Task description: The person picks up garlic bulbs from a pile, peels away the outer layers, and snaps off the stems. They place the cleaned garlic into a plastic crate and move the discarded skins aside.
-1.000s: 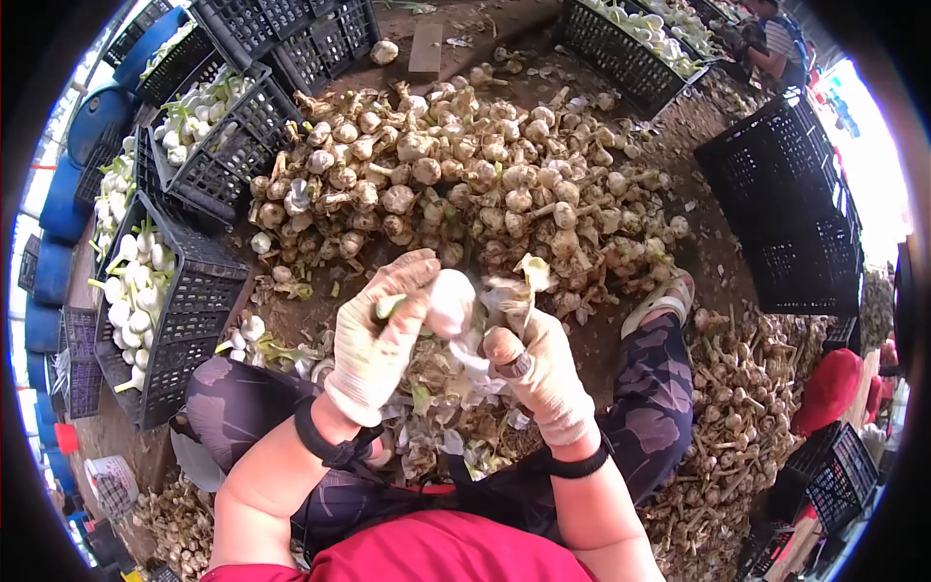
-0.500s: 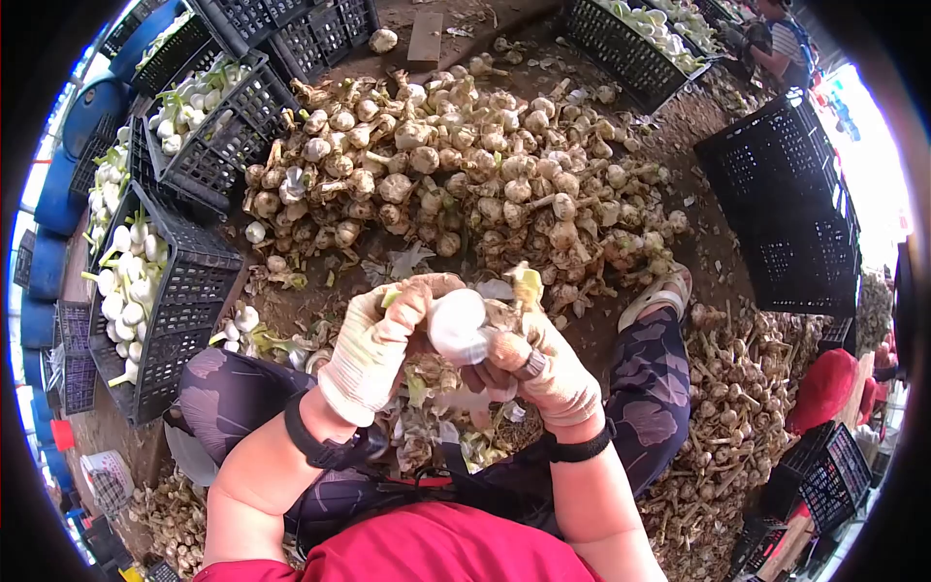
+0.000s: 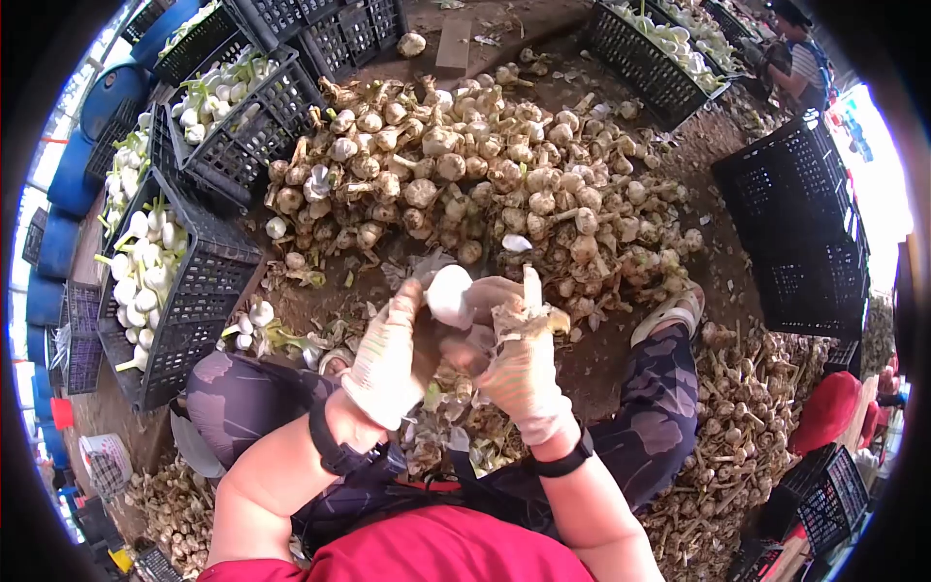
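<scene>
A peeled white garlic bulb (image 3: pixel 449 296) is between my two gloved hands, above my lap. My left hand (image 3: pixel 390 351) is at its left side, fingers stretched upward and fingertips close to the bulb; its inner edge is blurred. My right hand (image 3: pixel 524 364) closes around the bulb's right side, with a pale stem (image 3: pixel 531 288) and loose papery skin sticking out above the fingers. Motion smears the fingers beneath the bulb. A white piece of skin (image 3: pixel 516 242) appears just beyond my hands, over the heap of unpeeled garlic (image 3: pixel 446 165).
Black crates of white garlic (image 3: pixel 208 301) stand at the left, and another crate (image 3: pixel 645 63) at the far right. A tall black crate (image 3: pixel 795 223) stands to my right beside more garlic (image 3: pixel 737 417). Peelings (image 3: pixel 456 427) lie between my legs. A person (image 3: pixel 800 63) sits at the upper right.
My left hand's fingers have straightened from their curl around the bulb. My right hand has turned more upright. A white piece of skin now shows beyond the hands. The view has shifted slightly.
</scene>
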Tool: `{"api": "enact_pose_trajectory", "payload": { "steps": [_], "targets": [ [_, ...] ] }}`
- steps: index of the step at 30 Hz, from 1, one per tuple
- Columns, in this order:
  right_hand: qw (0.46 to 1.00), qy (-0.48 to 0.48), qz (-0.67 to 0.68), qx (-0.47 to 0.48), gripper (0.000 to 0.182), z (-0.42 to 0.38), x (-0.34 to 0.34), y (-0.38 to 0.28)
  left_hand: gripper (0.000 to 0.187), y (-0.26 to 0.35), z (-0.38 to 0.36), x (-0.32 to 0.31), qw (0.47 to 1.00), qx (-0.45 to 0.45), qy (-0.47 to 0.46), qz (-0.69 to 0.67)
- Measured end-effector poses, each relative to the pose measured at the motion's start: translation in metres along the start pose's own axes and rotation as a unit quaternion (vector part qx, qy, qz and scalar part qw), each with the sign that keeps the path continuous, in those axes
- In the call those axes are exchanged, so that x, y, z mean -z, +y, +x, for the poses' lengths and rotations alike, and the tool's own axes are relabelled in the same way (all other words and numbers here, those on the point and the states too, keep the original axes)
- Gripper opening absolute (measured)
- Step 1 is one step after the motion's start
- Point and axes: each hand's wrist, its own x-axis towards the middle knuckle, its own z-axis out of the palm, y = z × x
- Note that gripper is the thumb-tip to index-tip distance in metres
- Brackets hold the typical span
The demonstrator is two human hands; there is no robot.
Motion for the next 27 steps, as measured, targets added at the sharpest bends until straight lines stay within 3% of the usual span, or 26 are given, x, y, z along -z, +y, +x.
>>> {"api": "enact_pose_trajectory", "payload": {
  "steps": [3,5,6,8,9,10,11,12,14,15,16,17,18,19,20,21,22,24,26,27],
  "targets": [
    [0.998,0.029,0.059,0.007,0.045,0.001,-0.002,0.014,0.044,-0.007,0.001,0.01,0.998,0.001,-0.055,-0.015],
    [0.973,0.057,-0.178,0.136,0.036,0.001,0.004,0.016,0.047,-0.008,-0.003,0.013,0.999,0.021,0.012,0.033],
    [0.991,0.063,-0.106,0.049,0.034,0.001,0.002,0.014,0.046,-0.003,-0.005,0.01,0.998,0.009,0.0,0.07],
    [0.978,0.025,-0.199,0.057,0.036,0.006,0.006,0.005,0.042,0.001,-0.007,0.012,0.992,0.004,0.038,0.122],
    [0.99,0.054,-0.128,0.016,0.015,0.007,0.001,0.011,0.04,0.001,-0.006,0.016,0.98,-0.056,0.026,0.188],
    [0.995,0.08,-0.059,-0.031,0.015,0.006,-0.004,0.017,0.039,-0.002,-0.004,0.022,0.961,-0.11,0.013,0.253],
    [0.978,0.091,0.113,-0.148,0.017,0.005,-0.005,0.021,0.037,-0.003,0.0,0.028,0.978,-0.074,-0.016,0.194],
    [0.92,0.095,0.272,-0.264,0.02,0.005,-0.004,0.023,0.039,0.0,0.002,0.03,0.968,-0.099,-0.02,0.228],
    [0.923,0.071,0.276,-0.26,0.022,0.001,-0.002,0.031,0.039,0.013,-0.002,0.04,0.997,-0.059,0.023,0.041],
    [0.948,0.033,0.178,-0.26,0.012,-0.007,-0.001,0.041,0.035,0.034,0.003,0.038,0.995,-0.085,0.046,0.008],
    [0.963,-0.002,0.076,-0.258,0.008,-0.011,0.002,0.046,0.026,0.056,0.011,0.054,0.988,-0.07,0.128,-0.039],
    [0.968,-0.12,-0.088,-0.202,0.02,-0.005,0.004,0.032,0.031,0.081,0.013,0.062,0.965,-0.137,0.168,-0.147],
    [0.971,-0.177,-0.129,-0.096,0.026,-0.013,0.002,0.038,0.026,0.108,0.013,0.09,0.947,-0.217,0.168,-0.167],
    [0.964,-0.186,-0.182,-0.048,0.033,-0.015,0.001,0.018,0.023,0.143,0.007,0.098,0.917,-0.33,0.147,-0.171],
    [0.935,-0.233,-0.254,-0.079,0.035,-0.027,-0.001,0.021,0.021,0.169,0.001,0.117,0.876,-0.437,0.16,-0.124],
    [0.891,-0.304,-0.31,-0.128,0.036,-0.024,0.002,0.004,0.021,0.197,-0.002,0.164,0.868,-0.469,0.145,-0.074],
    [0.892,-0.326,-0.302,-0.079,0.036,-0.024,0.006,-0.001,0.024,0.205,0.0,0.155,0.812,-0.502,0.229,-0.19],
    [0.916,-0.331,-0.215,-0.072,0.035,-0.019,0.016,-0.009,0.034,0.191,0.039,0.132,0.838,-0.478,0.259,-0.047],
    [0.926,-0.314,-0.182,-0.105,0.033,-0.011,0.028,-0.024,0.033,0.156,0.087,0.105,0.905,-0.275,0.243,0.215],
    [0.928,-0.301,-0.185,-0.12,0.031,-0.01,0.034,-0.025,0.034,0.128,0.114,0.097,0.899,-0.233,0.223,0.296]
  ]
}}
